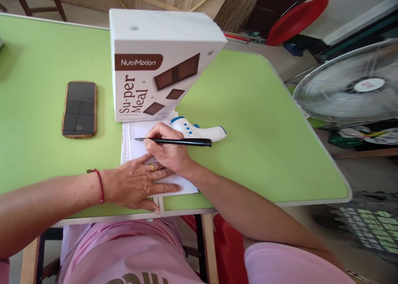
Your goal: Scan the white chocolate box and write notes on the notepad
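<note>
My right hand (169,147) pinches a black pen (186,142), its tip on a white sheet of paper (139,130) with small handwriting along its left side. Fingers spread, my left hand (143,182) lies flat over the lower part of the paper, just below the right hand. Part of the sheet is hidden under both hands. A white and blue infrared thermometer (202,131) lies right beside the right hand, behind the pen. At the paper's far edge stands a white NutriMotion Super Meal box (137,93), upright.
A phone in a brown case (79,110) lies on the green table (248,151), left of the box. Off the table's right side stands a fan (357,85). A red round basin (297,20) and a straw broom (238,8) are farther back.
</note>
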`<state>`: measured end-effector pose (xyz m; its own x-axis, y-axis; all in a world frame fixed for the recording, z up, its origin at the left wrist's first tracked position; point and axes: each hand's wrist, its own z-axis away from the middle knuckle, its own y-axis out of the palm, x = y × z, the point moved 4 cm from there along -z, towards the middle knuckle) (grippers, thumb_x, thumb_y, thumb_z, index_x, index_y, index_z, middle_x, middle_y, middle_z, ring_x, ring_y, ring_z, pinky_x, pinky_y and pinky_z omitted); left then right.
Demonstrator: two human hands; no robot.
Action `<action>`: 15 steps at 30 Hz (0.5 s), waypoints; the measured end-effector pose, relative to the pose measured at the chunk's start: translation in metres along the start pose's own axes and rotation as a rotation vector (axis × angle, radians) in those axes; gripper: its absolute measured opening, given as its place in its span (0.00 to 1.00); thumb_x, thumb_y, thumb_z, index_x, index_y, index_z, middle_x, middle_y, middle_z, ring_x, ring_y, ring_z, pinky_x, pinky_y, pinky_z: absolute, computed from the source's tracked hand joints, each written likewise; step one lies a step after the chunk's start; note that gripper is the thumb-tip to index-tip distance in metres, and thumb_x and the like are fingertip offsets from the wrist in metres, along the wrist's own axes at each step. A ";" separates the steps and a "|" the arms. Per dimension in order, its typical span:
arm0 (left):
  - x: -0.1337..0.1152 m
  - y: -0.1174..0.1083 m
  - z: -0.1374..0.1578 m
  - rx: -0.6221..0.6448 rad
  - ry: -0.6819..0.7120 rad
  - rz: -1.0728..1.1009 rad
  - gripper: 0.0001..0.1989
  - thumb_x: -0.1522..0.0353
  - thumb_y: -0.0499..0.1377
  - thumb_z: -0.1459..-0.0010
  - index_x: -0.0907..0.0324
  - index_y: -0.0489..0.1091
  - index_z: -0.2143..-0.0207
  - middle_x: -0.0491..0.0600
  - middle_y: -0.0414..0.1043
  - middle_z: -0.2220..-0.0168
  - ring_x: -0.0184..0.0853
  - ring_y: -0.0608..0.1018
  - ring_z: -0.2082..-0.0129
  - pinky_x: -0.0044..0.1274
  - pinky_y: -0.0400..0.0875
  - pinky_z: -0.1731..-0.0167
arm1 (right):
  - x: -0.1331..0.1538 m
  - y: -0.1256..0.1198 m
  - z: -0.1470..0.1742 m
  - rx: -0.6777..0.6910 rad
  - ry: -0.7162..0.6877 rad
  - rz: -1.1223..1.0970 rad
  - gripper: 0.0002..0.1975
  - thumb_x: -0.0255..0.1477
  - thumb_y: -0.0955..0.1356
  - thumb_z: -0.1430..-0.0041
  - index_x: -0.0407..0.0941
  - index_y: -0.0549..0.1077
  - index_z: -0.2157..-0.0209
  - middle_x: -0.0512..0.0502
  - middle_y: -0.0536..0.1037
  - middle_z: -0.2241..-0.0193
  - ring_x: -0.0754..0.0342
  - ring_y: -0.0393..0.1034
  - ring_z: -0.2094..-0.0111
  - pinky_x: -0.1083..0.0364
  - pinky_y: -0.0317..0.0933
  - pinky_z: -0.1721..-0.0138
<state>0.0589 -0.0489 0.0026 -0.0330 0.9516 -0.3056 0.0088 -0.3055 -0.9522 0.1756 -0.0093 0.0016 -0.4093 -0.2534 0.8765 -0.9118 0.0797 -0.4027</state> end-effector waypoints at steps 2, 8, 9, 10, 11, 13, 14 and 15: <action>0.000 0.000 0.000 -0.018 0.009 0.002 0.31 0.51 0.53 0.33 0.54 0.59 0.34 0.55 0.59 0.33 0.45 0.62 0.34 0.37 0.48 0.35 | 0.000 -0.001 0.001 -0.029 -0.022 0.014 0.07 0.25 0.66 0.47 0.47 0.64 0.76 0.56 0.66 0.80 0.59 0.57 0.79 0.58 0.54 0.77; 0.001 0.001 0.000 -0.018 0.008 -0.004 0.32 0.51 0.53 0.34 0.54 0.58 0.33 0.55 0.59 0.33 0.43 0.62 0.33 0.38 0.46 0.33 | 0.005 -0.001 0.000 0.003 -0.052 0.020 0.06 0.26 0.65 0.47 0.47 0.62 0.76 0.57 0.65 0.81 0.61 0.56 0.80 0.59 0.53 0.78; 0.001 0.001 0.000 -0.011 0.004 -0.004 0.31 0.50 0.53 0.33 0.53 0.58 0.33 0.55 0.59 0.33 0.43 0.61 0.33 0.38 0.45 0.33 | 0.005 -0.001 0.000 0.013 -0.053 0.018 0.06 0.26 0.65 0.47 0.47 0.62 0.76 0.58 0.65 0.82 0.61 0.56 0.80 0.59 0.53 0.78; 0.001 0.001 0.000 -0.006 0.002 -0.003 0.31 0.50 0.53 0.33 0.53 0.57 0.33 0.55 0.59 0.33 0.43 0.61 0.33 0.38 0.44 0.33 | 0.006 -0.001 0.000 0.023 -0.056 0.015 0.06 0.25 0.64 0.47 0.47 0.62 0.76 0.58 0.65 0.82 0.61 0.56 0.80 0.59 0.53 0.78; 0.001 0.001 0.000 -0.005 0.000 -0.001 0.31 0.50 0.53 0.33 0.53 0.57 0.33 0.55 0.59 0.33 0.43 0.61 0.33 0.39 0.44 0.33 | 0.006 -0.001 0.000 0.028 -0.059 0.013 0.06 0.25 0.64 0.47 0.47 0.61 0.75 0.58 0.65 0.82 0.61 0.56 0.80 0.60 0.53 0.78; 0.001 0.000 0.000 -0.005 -0.001 0.001 0.32 0.50 0.53 0.34 0.53 0.57 0.33 0.55 0.58 0.33 0.43 0.62 0.33 0.39 0.44 0.33 | 0.006 0.000 0.000 0.034 -0.062 0.007 0.07 0.25 0.64 0.47 0.47 0.61 0.76 0.58 0.65 0.82 0.61 0.56 0.80 0.60 0.53 0.78; 0.001 0.000 0.000 -0.007 0.000 0.001 0.32 0.50 0.53 0.34 0.53 0.57 0.33 0.55 0.59 0.33 0.43 0.62 0.33 0.39 0.44 0.33 | 0.006 0.000 0.000 0.033 -0.062 0.007 0.06 0.25 0.64 0.47 0.47 0.61 0.76 0.58 0.65 0.82 0.61 0.56 0.80 0.60 0.53 0.78; 0.001 0.000 0.000 -0.008 -0.001 -0.001 0.32 0.50 0.53 0.34 0.53 0.57 0.33 0.55 0.59 0.33 0.43 0.62 0.33 0.39 0.45 0.33 | 0.006 0.000 0.000 0.030 -0.062 0.008 0.06 0.25 0.64 0.47 0.47 0.61 0.76 0.58 0.65 0.82 0.61 0.56 0.80 0.60 0.52 0.78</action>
<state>0.0586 -0.0480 0.0020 -0.0343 0.9519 -0.3046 0.0167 -0.3042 -0.9525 0.1731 -0.0104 0.0070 -0.4132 -0.3120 0.8555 -0.9066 0.0532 -0.4185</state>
